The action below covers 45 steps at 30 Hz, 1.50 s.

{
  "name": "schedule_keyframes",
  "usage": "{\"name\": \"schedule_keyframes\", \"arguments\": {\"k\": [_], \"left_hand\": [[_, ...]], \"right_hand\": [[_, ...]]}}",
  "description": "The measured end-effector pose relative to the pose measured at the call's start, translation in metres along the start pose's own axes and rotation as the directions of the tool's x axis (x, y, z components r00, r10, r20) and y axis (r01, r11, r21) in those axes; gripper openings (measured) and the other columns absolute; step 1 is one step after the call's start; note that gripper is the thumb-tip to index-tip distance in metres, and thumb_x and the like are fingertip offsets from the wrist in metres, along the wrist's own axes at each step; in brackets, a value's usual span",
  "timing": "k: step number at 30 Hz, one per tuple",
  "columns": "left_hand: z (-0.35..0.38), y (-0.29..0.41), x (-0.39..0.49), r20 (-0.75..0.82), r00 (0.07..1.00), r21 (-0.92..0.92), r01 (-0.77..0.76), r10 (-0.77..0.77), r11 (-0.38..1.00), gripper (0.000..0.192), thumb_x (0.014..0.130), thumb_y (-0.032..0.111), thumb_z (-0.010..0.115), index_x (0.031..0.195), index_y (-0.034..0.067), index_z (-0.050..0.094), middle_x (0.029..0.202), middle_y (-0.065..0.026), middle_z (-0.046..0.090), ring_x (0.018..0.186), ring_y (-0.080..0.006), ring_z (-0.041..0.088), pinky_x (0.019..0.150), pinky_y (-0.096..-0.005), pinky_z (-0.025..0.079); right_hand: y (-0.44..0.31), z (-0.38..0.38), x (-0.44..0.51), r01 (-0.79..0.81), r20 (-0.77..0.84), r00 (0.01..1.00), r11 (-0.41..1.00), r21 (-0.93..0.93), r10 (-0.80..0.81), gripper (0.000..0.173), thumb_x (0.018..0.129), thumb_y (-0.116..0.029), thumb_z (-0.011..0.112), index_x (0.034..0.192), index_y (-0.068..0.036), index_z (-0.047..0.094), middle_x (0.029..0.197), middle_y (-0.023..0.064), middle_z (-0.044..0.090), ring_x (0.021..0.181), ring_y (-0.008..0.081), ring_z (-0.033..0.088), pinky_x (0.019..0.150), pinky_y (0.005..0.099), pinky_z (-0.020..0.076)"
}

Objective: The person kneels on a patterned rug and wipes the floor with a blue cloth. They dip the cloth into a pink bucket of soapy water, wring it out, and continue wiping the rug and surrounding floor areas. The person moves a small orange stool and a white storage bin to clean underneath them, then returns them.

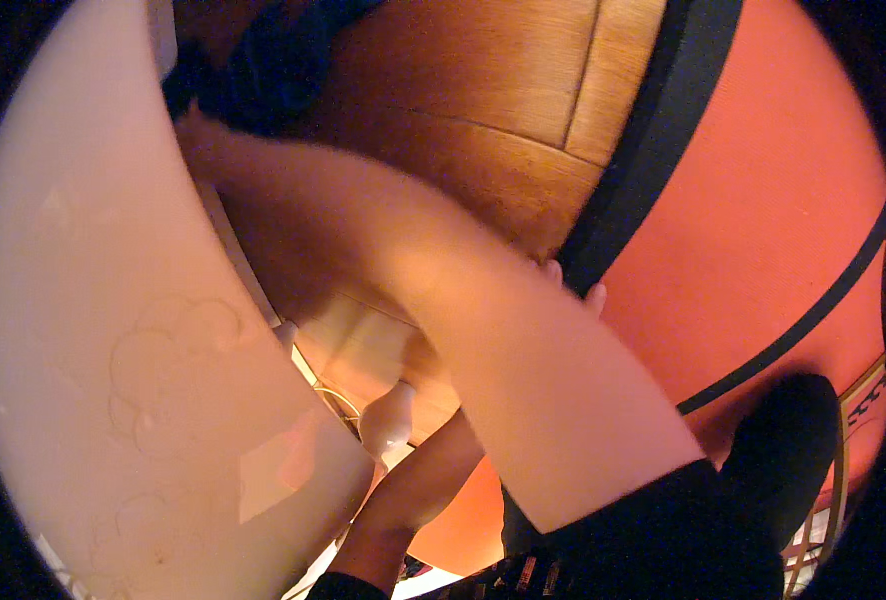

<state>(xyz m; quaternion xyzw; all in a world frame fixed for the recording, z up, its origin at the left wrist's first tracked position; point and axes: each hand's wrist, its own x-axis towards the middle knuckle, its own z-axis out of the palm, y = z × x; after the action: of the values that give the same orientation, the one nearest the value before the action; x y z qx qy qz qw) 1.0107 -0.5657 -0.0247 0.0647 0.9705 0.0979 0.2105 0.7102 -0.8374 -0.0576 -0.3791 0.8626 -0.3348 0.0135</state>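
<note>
From the lower right, my right forearm crosses the view towards the upper left. My right hand (pixel 201 142) is dark and blurred there, beside the edge of a large pale surface (pixel 135 262) and close to a dark blue item (pixel 281 64); what it holds, if anything, cannot be made out. My other arm rises from the bottom and passes behind this forearm. Fingertips, seemingly of my left hand (pixel 595 298), show at the black border (pixel 638 165) of a red surface (pixel 758 202). The rest of that hand is hidden.
Wooden panels (pixel 473 67) lie beyond my forearm. A pale, rounded object (pixel 387 420) stands between my arms, near a thin yellow curved piece (pixel 338 397). The pale surface bears faint cloud-like outlines. Another black band (pixel 795 334) crosses the red surface at right, near a dark rounded shape (pixel 784 442).
</note>
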Motion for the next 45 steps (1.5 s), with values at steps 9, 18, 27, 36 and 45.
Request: {"name": "schedule_keyframes", "arguments": {"k": [9,18,27,36,45], "left_hand": [[0.033,0.02,-0.018,-0.301,0.953,-0.056,0.021,-0.037,0.998,0.064,0.079,0.057,0.05,0.128,0.017,0.048,0.136,-0.0304,0.032,0.125,-0.0493,0.031,0.1,-0.0658,0.018],[0.065,-0.013,-0.042,-0.004,0.987,-0.462,0.141,-0.162,0.876,0.063,0.08,0.04,0.059,0.135,0.015,0.042,0.141,-0.0246,0.028,0.129,-0.0414,0.03,0.106,-0.0558,0.02],[0.048,0.005,-0.114,-0.302,0.919,-0.271,0.172,-0.254,0.947,0.06,0.077,0.031,0.063,0.131,0.012,0.045,0.139,-0.0192,0.034,0.13,-0.0359,0.03,0.105,-0.052,0.022],[0.06,0.003,-0.102,-0.32,0.918,-0.123,0.204,-0.233,0.971,0.066,0.073,0.037,0.061,0.132,0.012,0.044,0.142,-0.0157,0.033,0.134,-0.0322,0.026,0.106,-0.0492,0.021],[0.051,0.003,-0.113,-0.355,0.909,-0.101,0.194,-0.217,0.976,0.067,0.073,0.037,0.061,0.132,0.012,0.043,0.142,-0.0173,0.032,0.133,-0.0328,0.027,0.106,-0.0496,0.021]], "right_hand": [[-0.038,0.021,-0.069,0.193,0.18,0.96,0.974,0.118,-0.212,0.027,0.082,-0.023,0.05,0.099,-0.012,0.067,0.106,0.0106,0.062,0.097,0.0295,0.058,0.077,0.0428,0.0441],[-0.058,-0.012,-0.213,0.437,0.572,0.598,0.827,0.354,-0.561,0.026,0.079,-0.023,0.051,0.093,-0.012,0.069,0.097,0.0114,0.066,0.092,0.0301,0.061,0.076,0.0428,0.0483],[0.087,-0.175,-0.266,0.313,0.595,0.575,0.822,0.475,-0.562,0.025,0.069,-0.017,0.056,0.089,-0.015,0.07,0.09,0.0099,0.067,0.089,0.0317,0.061,0.074,0.045,0.0473],[0.084,-0.183,-0.274,0.396,0.364,0.827,0.903,0.167,-0.429,0.03,0.063,-0.005,0.054,0.091,-0.013,0.062,0.09,0.0099,0.062,0.094,0.0299,0.056,0.085,0.0401,0.0426],[0.082,-0.164,-0.262,0.346,0.319,0.878,0.933,0.093,-0.358,0.04,0.063,-0.003,0.05,0.099,-0.012,0.063,0.103,0.0115,0.063,0.102,0.0295,0.055,0.09,0.0386,0.0428]]}}
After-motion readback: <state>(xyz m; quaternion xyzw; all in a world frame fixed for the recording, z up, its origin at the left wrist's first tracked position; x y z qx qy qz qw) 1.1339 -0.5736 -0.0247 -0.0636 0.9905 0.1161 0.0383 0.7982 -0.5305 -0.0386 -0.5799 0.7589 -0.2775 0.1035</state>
